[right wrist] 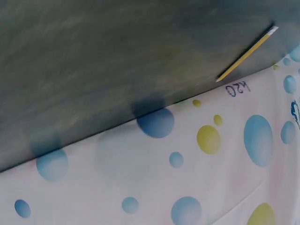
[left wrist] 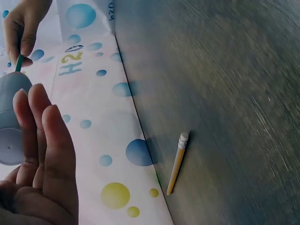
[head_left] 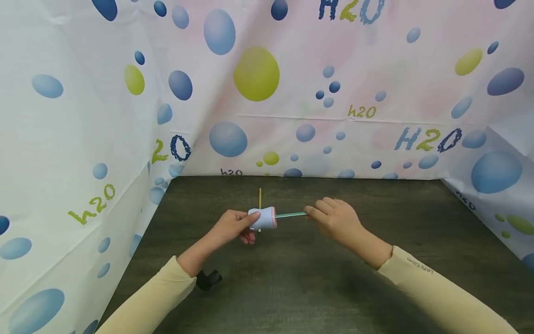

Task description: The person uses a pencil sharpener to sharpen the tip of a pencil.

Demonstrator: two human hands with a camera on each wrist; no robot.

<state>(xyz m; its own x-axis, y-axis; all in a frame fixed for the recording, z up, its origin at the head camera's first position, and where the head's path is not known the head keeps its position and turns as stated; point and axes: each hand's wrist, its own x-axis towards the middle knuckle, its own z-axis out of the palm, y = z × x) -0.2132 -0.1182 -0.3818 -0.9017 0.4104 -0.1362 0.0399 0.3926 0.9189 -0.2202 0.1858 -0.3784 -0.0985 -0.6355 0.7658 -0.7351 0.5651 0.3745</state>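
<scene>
My left hand (head_left: 229, 226) grips a pale blue cylinder (head_left: 263, 219) with a pink end, held on its side above the dark table. Its thumb lies along the near side in the head view. From the pink end runs a thin green pencil-like stick (head_left: 290, 215), whose far end my right hand (head_left: 335, 220) pinches. In the left wrist view the cylinder (left wrist: 11, 112) shows a seam and a round flat base, with the left fingers (left wrist: 58, 145) beside it. The stick's inner end is hidden in the cylinder. No hand shows in the right wrist view.
A yellow pencil (head_left: 260, 198) with a white eraser lies on the dark wood-look table (head_left: 292, 278), behind the cylinder in the head view. White sheeting (head_left: 308, 60) with blue and green dots stands at the back and sides. A black strap (head_left: 208, 280) hangs by the left wrist.
</scene>
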